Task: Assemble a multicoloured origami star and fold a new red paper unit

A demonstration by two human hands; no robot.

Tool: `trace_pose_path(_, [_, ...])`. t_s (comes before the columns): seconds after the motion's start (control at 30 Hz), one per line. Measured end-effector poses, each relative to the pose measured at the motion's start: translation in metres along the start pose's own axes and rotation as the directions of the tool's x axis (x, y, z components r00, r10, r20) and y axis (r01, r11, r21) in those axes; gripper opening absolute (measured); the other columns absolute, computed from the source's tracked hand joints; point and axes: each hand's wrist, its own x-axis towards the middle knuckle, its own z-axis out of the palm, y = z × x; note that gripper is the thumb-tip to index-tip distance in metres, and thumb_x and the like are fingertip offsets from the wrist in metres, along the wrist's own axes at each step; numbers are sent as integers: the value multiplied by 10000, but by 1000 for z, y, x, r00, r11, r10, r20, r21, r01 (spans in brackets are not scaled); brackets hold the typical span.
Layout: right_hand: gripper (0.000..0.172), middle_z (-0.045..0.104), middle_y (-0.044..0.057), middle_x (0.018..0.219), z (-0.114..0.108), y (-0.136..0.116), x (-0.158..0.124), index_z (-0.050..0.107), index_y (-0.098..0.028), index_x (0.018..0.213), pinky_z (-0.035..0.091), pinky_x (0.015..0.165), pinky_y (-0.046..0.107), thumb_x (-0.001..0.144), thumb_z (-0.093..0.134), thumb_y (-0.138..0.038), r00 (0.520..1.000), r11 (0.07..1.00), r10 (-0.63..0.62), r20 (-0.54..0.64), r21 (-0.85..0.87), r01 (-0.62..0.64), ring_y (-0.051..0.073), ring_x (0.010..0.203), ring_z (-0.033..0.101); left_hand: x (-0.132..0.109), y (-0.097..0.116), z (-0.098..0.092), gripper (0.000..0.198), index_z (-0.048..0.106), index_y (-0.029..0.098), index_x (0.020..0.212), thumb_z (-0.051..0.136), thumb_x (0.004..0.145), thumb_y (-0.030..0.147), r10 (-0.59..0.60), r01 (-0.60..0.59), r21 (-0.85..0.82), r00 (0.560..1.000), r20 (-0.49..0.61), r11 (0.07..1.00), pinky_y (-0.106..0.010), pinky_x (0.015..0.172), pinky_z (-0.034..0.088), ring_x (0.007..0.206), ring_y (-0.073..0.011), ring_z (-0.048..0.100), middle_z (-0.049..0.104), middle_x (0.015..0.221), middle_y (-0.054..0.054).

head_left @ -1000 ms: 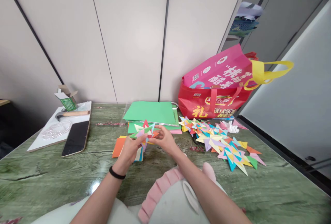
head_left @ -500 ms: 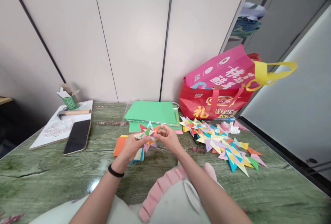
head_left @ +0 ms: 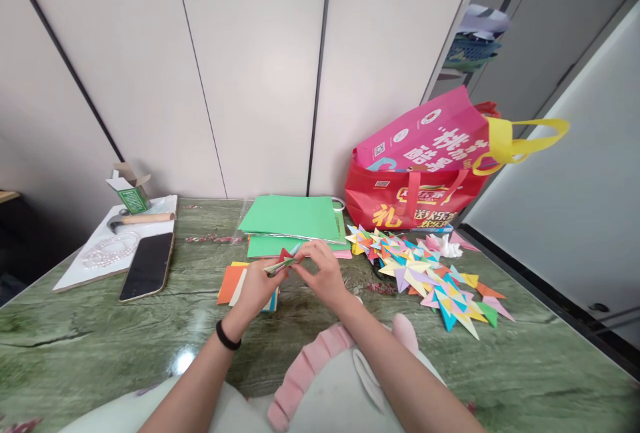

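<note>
Between my hands is a multicoloured folded paper star (head_left: 284, 259), seen nearly edge-on, with red, green, cream and light blue points showing. My left hand (head_left: 256, 286), a black band on its wrist, pinches the star's left side. On the other side my right hand (head_left: 323, 274) grips its edge between thumb and fingertips. My fingers hide much of the star. Below and behind my left hand lies a stack of coloured paper squares (head_left: 229, 284), orange on top. To the right spreads a pile of folded paper stars (head_left: 425, 273).
Green paper sheets (head_left: 293, 216) lie by the wall. A red gift bag (head_left: 380, 199) stands behind the star pile. At left are a phone (head_left: 147, 266), a hammer (head_left: 145, 218), a beaded string (head_left: 110, 251) and a small green box (head_left: 133, 198). A plush toy (head_left: 330, 386) lies in front of me.
The paper star has turned from facing me to nearly edge-on, so fewer points show. My right hand has tilted with its fingers over the star's edge; both hands keep hold.
</note>
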Motion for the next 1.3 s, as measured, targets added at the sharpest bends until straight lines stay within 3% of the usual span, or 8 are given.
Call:
trace_pose_path(0.13, [28, 604, 21, 777, 1, 2, -1, 583, -204, 771, 374, 736, 321, 777, 607, -218, 999, 999, -20, 35, -33, 21, 178, 796, 520, 1, -5, 0, 126, 661, 138, 591, 574, 650, 208, 32, -32, 43, 999, -2, 999, -220, 548, 380, 560, -140, 505, 625, 581, 5])
trace_pose_path(0.33, [103, 610, 24, 788, 0, 3, -1, 615, -221, 900, 348, 723, 323, 800, 590, -214, 989, 991, -78, 124, -97, 90, 183, 800, 502, 1, -5, -1, 143, 703, 148, 660, 565, 654, 184, 12, -13, 48, 1000, 20, 999, -253, 613, 423, 635, -184, 577, 686, 653, -19])
trace_pose_path(0.5, [48, 587, 24, 799, 1, 3, -2, 623, -219, 794, 335, 721, 319, 803, 581, -198, 985, 979, -97, 143, -165, 120, 175, 818, 476, 1, -3, 0, 147, 718, 179, 701, 594, 623, 167, 7, -7, 17, 1000, 10, 1000, -281, 692, 441, 726, -216, 607, 716, 724, -24])
trace_pose_path(0.7, [123, 599, 20, 838, -1, -1, -1, 630, -233, 778, 322, 755, 332, 839, 532, -191, 970, 948, -199, 139, -224, 226, 173, 867, 448, 2, -2, -3, 175, 710, 175, 707, 600, 575, 141, -30, 30, -7, 998, 48, 1000, -269, 678, 435, 698, -203, 592, 706, 728, -26])
trace_pose_path(0.9, [142, 623, 24, 875, -3, -1, 0, 612, -226, 867, 304, 808, 355, 847, 501, -139, 957, 942, -169, 237, -247, 228, 183, 923, 431, 2, -2, -6, 82, 676, 170, 601, 614, 623, 219, -15, 16, -14, 997, 74, 1000, -266, 680, 433, 642, -183, 571, 670, 624, -15])
trace_pose_path(1.03, [144, 612, 30, 895, -2, 0, 0, 608, -226, 884, 292, 811, 366, 834, 515, -128, 948, 926, -163, 275, -288, 243, 197, 921, 420, 2, -2, -5, 84, 687, 161, 639, 628, 603, 208, -20, 21, -23, 997, 78, 1000, -254, 658, 434, 657, -181, 570, 669, 649, -19])
trace_pose_path(1.3, [139, 528, 31, 882, 1, 3, -2, 638, -241, 855, 309, 764, 316, 816, 549, -141, 971, 936, -135, 195, -296, 190, 164, 846, 440, 1, -7, 0, 119, 665, 146, 685, 596, 610, 208, -43, 49, -53, 992, 117, 997, -235, 544, 432, 607, -171, 564, 645, 642, -19])
